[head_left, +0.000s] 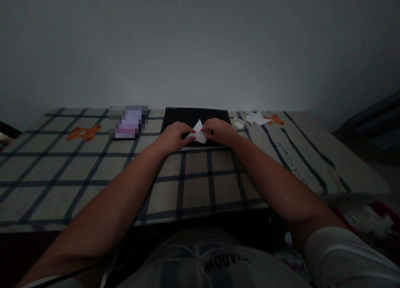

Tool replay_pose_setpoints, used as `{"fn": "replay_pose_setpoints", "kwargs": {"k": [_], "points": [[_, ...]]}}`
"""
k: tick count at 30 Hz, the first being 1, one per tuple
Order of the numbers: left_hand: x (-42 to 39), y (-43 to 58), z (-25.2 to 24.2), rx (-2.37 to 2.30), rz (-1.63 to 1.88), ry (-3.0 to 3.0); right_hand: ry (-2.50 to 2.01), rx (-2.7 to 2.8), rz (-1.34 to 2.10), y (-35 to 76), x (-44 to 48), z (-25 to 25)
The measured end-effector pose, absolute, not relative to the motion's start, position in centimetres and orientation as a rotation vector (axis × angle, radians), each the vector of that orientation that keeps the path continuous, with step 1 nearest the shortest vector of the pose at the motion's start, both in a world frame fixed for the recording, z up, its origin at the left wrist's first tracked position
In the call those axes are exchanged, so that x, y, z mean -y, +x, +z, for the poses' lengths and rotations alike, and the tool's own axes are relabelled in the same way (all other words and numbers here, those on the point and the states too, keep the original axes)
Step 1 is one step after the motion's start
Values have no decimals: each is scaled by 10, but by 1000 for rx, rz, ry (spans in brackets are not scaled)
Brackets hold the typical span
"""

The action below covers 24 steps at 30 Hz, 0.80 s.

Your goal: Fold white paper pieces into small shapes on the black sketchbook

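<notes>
A small piece of folded white paper (200, 135) is held between my two hands, with one pointed corner standing up toward the wall. My left hand (175, 137) pinches its left side between thumb and fingers. On the right side, my right hand (220, 131) grips the paper with bent fingers. Both hands rest over a black sheet or pad (184, 115) with punched holes along its edges. My fingers cover parts of the paper's sides.
A phone (129, 122) with a blurred-out screen lies to the left. Folded white paper pieces (256, 118) and a small boxy paper piece (238, 123) lie to the right. A checked cloth (200, 175) covers the table, which meets a plain wall (200, 50).
</notes>
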<state>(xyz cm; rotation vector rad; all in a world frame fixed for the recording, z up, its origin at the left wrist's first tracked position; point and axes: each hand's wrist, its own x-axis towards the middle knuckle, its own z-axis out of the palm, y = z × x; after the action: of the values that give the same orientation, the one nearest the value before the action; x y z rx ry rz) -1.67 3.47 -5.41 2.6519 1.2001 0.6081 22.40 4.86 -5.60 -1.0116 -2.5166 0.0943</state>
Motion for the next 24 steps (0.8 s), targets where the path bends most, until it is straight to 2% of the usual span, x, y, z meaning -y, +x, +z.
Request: {"fn": "replay_pose_setpoints", "kwargs": {"k": [8, 16, 24], "points": [[-32, -14, -53, -1419, 787, 2457, -810, 2343, 79, 221, -45, -53], [-32, -8, -60, -1098, 959, 1982, -744, 2299, 7, 220, -41, -50], [-34, -7, -59, -1028, 1012, 1675, -666, 2373, 61, 222, -40, -51]]}}
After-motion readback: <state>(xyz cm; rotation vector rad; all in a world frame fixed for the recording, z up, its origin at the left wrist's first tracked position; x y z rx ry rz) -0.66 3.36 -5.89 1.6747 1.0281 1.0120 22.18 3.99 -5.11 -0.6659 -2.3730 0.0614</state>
